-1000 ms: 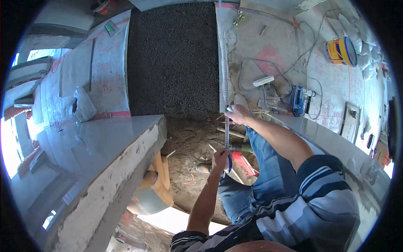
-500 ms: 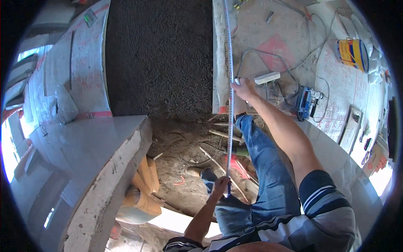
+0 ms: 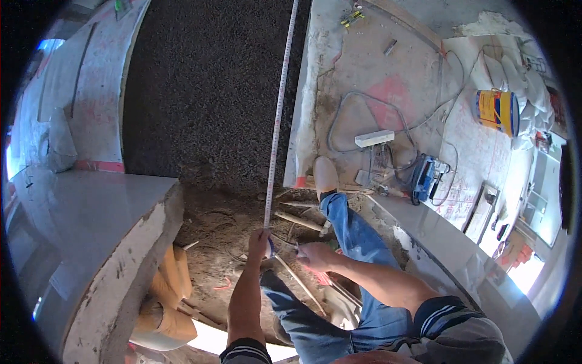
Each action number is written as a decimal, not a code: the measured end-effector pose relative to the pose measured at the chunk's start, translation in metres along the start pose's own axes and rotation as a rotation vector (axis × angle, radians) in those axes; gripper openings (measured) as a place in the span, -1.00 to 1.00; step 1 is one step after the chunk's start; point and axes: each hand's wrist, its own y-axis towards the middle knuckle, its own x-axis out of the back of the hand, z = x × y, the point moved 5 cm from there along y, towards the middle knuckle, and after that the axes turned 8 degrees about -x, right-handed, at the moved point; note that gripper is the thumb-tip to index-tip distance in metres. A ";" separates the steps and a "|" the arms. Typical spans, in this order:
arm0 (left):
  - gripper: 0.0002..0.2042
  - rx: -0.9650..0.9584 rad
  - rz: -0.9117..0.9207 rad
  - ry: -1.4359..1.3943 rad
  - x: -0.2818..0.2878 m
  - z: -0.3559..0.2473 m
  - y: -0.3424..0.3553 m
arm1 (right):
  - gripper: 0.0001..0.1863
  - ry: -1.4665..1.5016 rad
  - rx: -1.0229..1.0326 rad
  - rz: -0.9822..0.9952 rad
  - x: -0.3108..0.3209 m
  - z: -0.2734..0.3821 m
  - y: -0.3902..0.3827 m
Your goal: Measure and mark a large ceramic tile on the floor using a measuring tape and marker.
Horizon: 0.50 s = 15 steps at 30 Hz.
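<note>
Left hand (image 3: pixel 259 244) closed around the tape measure (image 3: pixel 270 249), the blue edge of its case showing beside the fingers, over bare soil (image 3: pixel 209 212). The blade (image 3: pixel 276 130) is pulled out long: it runs from the hand up the view, slightly tilted to the right, across the soil and the dark gravel bed (image 3: pixel 212 91), and leaves at the top edge. Along the gravel it lies nearer the right border than the left.

Right hand (image 3: pixel 316 256) just right of the case, apart from the blade; cannot tell whether it is open or closed on something.

Below and between the hands, a thin stick (image 3: pixel 300 284) slants over the soil. Shoe (image 3: pixel 326 174) of the right leg set forward, by the pale slab edge. On the floor further right: white block (image 3: pixel 374 139), blue power tool (image 3: pixel 426 179) with grey cable, yellow bucket (image 3: pixel 494 111) lying on its side.
</note>
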 end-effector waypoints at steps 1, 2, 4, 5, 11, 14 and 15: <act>-0.78 -0.001 0.009 -0.016 -0.005 0.000 0.007 | -0.68 0.000 -0.005 -0.061 0.007 -0.001 0.008; -0.79 0.023 -0.003 0.040 -0.009 0.001 0.012 | -0.68 0.021 -0.048 -0.076 0.011 -0.003 0.014; -0.80 0.056 0.013 0.063 -0.006 0.012 0.020 | -0.68 0.043 -0.039 -0.077 0.011 0.007 0.020; -0.80 0.056 0.012 0.054 -0.002 0.019 0.024 | -0.68 0.076 -0.024 -0.078 0.010 0.011 0.022; -0.78 0.054 0.004 0.056 -0.014 0.035 0.047 | -0.69 0.072 -0.028 -0.023 0.003 0.012 0.028; -0.78 0.035 -0.003 0.026 -0.029 0.038 0.055 | -0.69 0.078 -0.056 -0.015 0.018 0.017 0.028; -0.78 0.037 0.008 0.016 -0.035 0.035 0.057 | -0.69 0.081 -0.042 -0.023 0.024 0.020 0.027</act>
